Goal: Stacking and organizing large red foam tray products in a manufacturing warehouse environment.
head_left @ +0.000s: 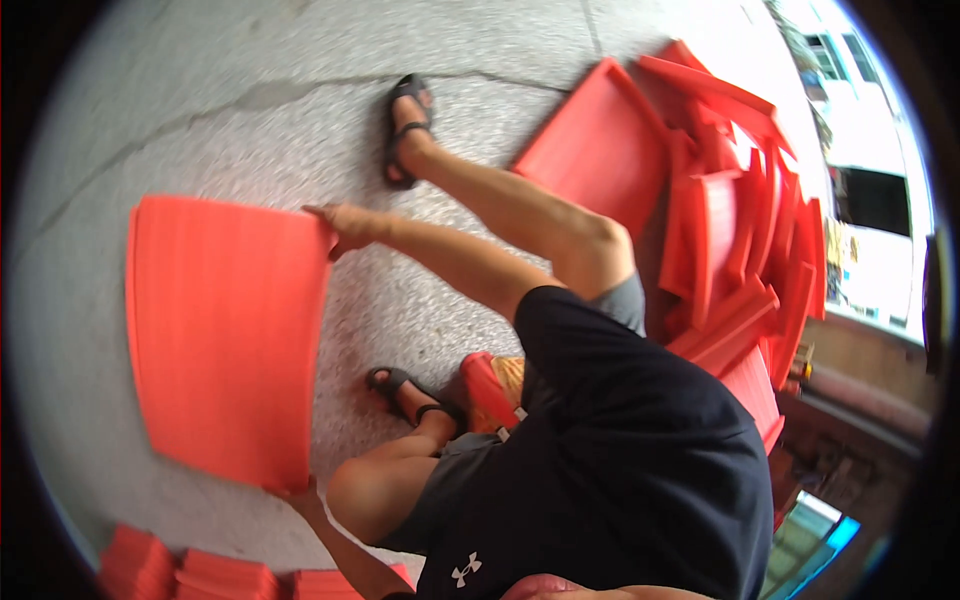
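Note:
A broad red stack of thin sheets (225, 335) is held out over the floor at the left, with more than one layer showing along its left edge. My right hand (348, 228) grips its upper right corner, fingers bent over the edge. Down at the lower right corner, my left hand (297, 490) holds the same stack. Part of that hand is hidden by the red material.
A heaped pile of red panels with raised edges (720, 220) lies at the right. Several red stacks (225, 578) stand at the lower left. My sandalled feet (408, 130) rest on the grey concrete floor (270, 130), near a red and yellow object (490, 390).

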`<state>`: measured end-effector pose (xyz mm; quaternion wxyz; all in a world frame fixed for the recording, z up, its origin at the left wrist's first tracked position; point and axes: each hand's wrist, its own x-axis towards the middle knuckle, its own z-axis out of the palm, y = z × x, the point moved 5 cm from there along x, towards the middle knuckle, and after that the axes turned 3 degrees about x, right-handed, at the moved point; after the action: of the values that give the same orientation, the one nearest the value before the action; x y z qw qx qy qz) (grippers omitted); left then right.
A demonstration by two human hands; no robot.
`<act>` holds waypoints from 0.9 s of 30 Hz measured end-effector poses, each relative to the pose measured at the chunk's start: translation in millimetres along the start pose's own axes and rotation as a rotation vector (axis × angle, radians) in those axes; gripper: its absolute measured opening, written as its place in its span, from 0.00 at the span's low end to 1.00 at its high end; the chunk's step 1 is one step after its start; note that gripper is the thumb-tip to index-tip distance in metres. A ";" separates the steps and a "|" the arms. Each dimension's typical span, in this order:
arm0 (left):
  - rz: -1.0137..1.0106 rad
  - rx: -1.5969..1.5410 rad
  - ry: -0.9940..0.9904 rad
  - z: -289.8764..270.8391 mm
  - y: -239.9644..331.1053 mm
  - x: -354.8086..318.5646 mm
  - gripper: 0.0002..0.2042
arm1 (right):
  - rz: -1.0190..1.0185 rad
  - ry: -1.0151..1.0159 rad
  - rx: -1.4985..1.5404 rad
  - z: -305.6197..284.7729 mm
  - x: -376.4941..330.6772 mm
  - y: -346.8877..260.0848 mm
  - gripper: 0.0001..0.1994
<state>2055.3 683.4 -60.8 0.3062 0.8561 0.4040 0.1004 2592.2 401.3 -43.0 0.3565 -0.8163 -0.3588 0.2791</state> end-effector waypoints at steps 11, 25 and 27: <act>-0.442 -0.492 -0.380 -97.1 -70.5 -45.9 0.35 | 0.349 0.318 -0.318 -209.8 -224.7 128.7 0.36; 0.485 -0.258 -0.282 -17.8 570.3 2.4 0.22 | 0.734 0.657 -0.234 -104.2 -479.8 221.6 0.07; 0.535 -0.352 -0.526 41.2 633.9 -43.8 0.23 | 0.643 0.785 -0.066 -144.8 -457.9 162.8 0.08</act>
<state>2443.5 324.0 293.6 0.5039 0.8619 0.0520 0.0216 2489.5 -92.8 6.6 0.3345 -0.9396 0.0630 0.0353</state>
